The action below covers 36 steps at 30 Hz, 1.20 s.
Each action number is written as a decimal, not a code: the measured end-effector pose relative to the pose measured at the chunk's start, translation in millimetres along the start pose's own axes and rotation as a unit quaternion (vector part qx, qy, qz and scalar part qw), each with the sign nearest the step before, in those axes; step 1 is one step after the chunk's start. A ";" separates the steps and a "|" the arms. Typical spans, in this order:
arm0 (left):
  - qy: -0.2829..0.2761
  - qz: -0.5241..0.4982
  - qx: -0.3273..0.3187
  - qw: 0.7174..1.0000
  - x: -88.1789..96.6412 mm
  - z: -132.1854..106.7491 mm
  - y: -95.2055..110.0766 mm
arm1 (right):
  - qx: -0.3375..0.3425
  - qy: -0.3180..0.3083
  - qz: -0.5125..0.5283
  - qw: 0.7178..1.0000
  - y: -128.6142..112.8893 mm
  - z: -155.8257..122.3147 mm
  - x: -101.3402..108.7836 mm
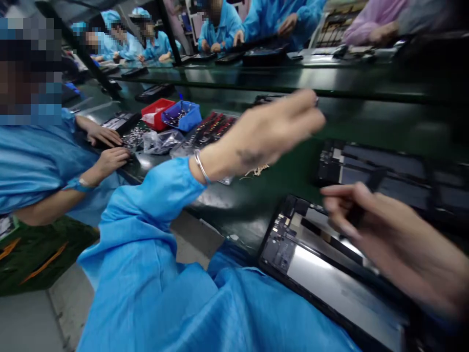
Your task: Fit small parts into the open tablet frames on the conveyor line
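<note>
My left hand (266, 134), with a silver bangle at the wrist, hangs over the green bench, smeared by motion. Its fingertips point away from me, and whether anything is in them is hidden. Over the near opened tablet (322, 278), my right hand (392, 234) has its thumb and fingers closed around a slim dark thing (357, 212), too blurred to name. That tablet lies tilted at the bench edge by my lap, its circuit board and silvery inner plates exposed. A second opened tablet (388, 164) lies just beyond my right hand.
To the left, a red bin (157, 113) and a blue bin (181, 116) of small parts stand near clear plastic bags (163, 142) and a tray of dark strips (212, 129). A co-worker's hands (110, 156) work beside them. A raised green shelf (256, 78) runs across the back.
</note>
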<state>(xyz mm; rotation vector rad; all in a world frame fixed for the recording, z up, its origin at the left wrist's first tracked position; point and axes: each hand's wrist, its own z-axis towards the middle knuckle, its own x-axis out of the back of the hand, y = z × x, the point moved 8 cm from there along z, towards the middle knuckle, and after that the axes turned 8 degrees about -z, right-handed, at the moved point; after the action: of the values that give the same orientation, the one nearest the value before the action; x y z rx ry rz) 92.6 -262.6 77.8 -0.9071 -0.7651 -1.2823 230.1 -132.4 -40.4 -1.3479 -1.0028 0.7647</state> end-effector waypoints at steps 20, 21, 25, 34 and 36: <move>0.130 0.009 -0.150 0.980 -38.7 -2.1 82.5 | 0.179 0.152 -0.184 0.954 -32.8 -11.1 15.2; 0.117 0.019 -0.140 0.983 -39.4 0.2 81.3 | 0.197 0.156 -0.217 0.943 -35.9 -13.0 14.4; 0.078 0.031 -0.123 0.989 -39.8 4.0 84.0 | 0.234 0.155 -0.301 0.911 -38.9 -16.0 10.5; -0.011 -0.014 -0.071 0.997 -53.2 5.1 58.1 | 0.201 0.143 -0.300 0.922 -32.6 -9.6 12.9; -0.037 -0.026 -0.006 0.999 -61.3 3.5 24.0 | 0.174 0.156 -0.278 0.932 -29.9 -7.9 18.8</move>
<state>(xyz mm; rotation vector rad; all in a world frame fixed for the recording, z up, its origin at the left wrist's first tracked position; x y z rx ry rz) 107.7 -230.5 22.2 -0.9548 -0.8446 -1.3063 241.7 -121.8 -7.9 -0.7834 -0.8806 0.2647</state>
